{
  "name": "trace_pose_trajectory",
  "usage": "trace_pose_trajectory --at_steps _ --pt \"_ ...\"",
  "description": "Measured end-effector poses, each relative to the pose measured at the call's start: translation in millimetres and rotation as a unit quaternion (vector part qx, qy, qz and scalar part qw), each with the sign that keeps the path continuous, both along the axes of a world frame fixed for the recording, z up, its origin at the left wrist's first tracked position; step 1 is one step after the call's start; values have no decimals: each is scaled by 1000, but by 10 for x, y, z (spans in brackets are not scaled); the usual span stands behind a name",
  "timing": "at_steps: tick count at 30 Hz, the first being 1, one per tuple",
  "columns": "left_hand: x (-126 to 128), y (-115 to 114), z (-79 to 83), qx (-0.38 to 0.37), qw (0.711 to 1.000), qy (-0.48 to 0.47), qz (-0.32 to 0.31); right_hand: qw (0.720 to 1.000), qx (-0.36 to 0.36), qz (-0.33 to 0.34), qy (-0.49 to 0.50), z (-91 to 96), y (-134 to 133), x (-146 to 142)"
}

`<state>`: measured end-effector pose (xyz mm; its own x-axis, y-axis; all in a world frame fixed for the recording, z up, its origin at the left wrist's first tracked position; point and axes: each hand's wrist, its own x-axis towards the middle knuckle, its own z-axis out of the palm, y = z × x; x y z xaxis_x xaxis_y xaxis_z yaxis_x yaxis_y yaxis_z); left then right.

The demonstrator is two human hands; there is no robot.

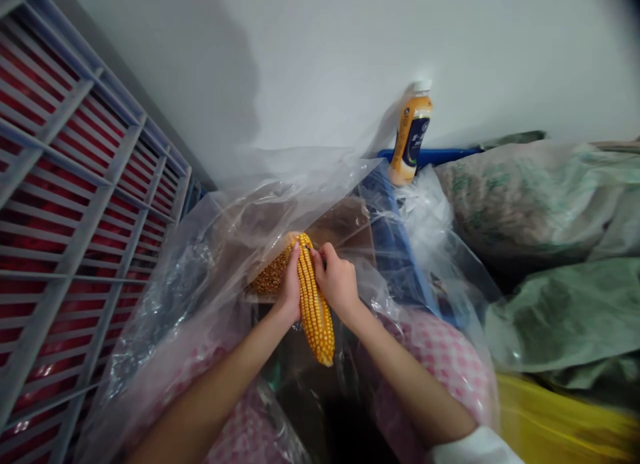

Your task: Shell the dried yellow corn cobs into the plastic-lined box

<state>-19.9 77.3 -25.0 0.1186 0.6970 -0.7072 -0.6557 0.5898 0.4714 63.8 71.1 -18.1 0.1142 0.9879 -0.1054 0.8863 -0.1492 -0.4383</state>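
A yellow ear of corn (314,304) is held in front of me, its upper end leaning slightly left. My left hand (290,285) wraps its left side, thumb along the rows of kernels. My right hand (339,277) is closed, its thumb and curled fingers pressed against the upper right side of the ear. A bare strip without kernels runs down the right side of the ear. Behind my left hand, loose corn kernels (270,275) lie heaped in a cardboard box (350,224), with a clear plastic sheet (200,251) draped around it.
A slatted plastic crate (95,177) with red behind it rises on the left. To the right are a blue bin (395,231), an orange bottle (411,137) leaning by the wall, a woven sack (540,204), a green sack (575,311) and something yellow (560,424).
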Motion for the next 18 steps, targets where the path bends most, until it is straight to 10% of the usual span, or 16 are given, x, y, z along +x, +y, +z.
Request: trace_pose_trajectory --at_steps 18 --pt "-140 142 126 -24 990 55 -126 999 33 19 4 107 164 216"
